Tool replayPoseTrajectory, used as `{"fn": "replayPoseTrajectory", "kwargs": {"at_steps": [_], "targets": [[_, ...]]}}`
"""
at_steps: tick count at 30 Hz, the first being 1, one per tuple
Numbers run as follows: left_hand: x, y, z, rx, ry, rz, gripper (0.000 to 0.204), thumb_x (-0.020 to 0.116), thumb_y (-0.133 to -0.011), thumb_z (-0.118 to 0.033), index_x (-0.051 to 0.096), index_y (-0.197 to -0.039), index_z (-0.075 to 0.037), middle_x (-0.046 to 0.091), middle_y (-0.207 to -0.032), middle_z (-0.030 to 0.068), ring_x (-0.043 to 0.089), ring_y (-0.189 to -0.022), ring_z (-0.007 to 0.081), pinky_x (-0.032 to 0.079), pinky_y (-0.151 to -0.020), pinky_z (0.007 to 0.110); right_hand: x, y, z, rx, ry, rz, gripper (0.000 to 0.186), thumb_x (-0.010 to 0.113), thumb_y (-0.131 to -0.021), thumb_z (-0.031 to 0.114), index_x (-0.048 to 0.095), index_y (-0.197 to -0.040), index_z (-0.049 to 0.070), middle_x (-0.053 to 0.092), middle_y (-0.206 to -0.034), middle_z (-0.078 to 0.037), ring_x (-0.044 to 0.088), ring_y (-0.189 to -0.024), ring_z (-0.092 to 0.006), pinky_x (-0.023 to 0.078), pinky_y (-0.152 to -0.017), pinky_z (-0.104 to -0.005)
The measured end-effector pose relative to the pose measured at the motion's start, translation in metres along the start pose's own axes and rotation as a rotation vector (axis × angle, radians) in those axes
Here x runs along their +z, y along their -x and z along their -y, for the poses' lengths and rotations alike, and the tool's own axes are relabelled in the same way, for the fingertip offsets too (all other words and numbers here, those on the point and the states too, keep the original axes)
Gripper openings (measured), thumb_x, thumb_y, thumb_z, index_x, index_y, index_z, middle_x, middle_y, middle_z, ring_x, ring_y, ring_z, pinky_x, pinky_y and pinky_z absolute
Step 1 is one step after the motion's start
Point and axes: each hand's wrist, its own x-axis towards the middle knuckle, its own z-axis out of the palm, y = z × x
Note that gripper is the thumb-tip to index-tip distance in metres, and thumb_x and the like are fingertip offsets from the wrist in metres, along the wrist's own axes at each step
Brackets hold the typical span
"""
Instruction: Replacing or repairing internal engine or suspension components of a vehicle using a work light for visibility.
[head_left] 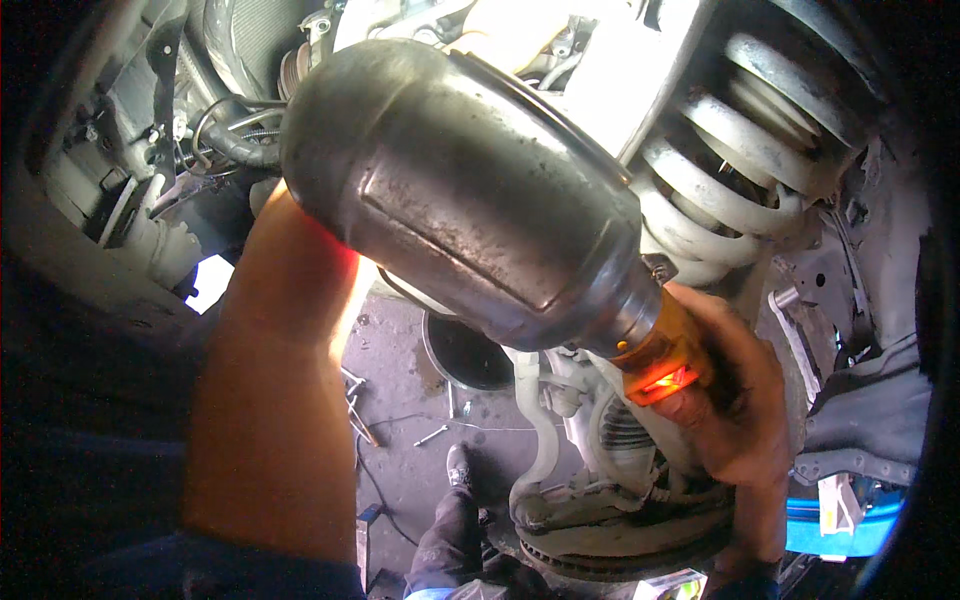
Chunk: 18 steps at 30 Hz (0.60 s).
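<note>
A large dark-metal catalytic converter (470, 190) fills the upper middle of the head view, tilted down to the right. Its narrow neck ends at an orange part with a red glow (664, 382); I cannot make out exactly what that is. My right hand (745, 390) curls around this lower end, fingers closed. My left forearm (285, 380) reaches up on the left and passes behind the converter's wide end. The converter hides my left hand and its fingers. A red glow lies on the skin at the converter's edge.
A pale coil spring (740, 160) stands at upper right. Below are a brake disc (625, 545) and a curved suspension arm (538, 430). Hoses and a bundled cable (240, 145) run at upper left. On the floor lie a round black pan (470, 355), tools (432, 436) and a thin cord.
</note>
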Motion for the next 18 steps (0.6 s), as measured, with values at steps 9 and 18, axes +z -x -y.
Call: {"fn": "replayPoseTrajectory", "kwargs": {"at_steps": [9, 18], "targets": [[0.005, 0.000, 0.004, 0.009, 0.011, 0.023, 0.030, 0.055, -0.090, -0.021, 0.068, -0.115, -0.009, 0.066, -0.118, 0.0189, 0.062, -0.115, 0.0331, 0.047, -0.099, 0.043, 0.002, 0.002, 0.004, 0.037, -0.011, -0.013, 0.060, 0.075, -0.085, 0.027, 0.051, -0.134, 0.003, 0.067, -0.115, -0.015, 0.065, -0.105, -0.0226, 0.050, -0.091, -0.0343], [0.009, 0.000, 0.001, 0.022, 0.005, 0.019, 0.030, 0.055, -0.091, -0.020, 0.068, -0.115, -0.009, 0.066, -0.117, 0.0188, 0.062, -0.114, 0.0332, 0.048, -0.099, 0.043, 0.006, 0.001, 0.012, 0.171, -0.093, -0.033, 0.079, 0.079, -0.079, 0.044, 0.049, -0.133, -0.006, 0.062, -0.118, -0.013, 0.059, -0.111, -0.0184, 0.045, -0.097, -0.0320]]}}
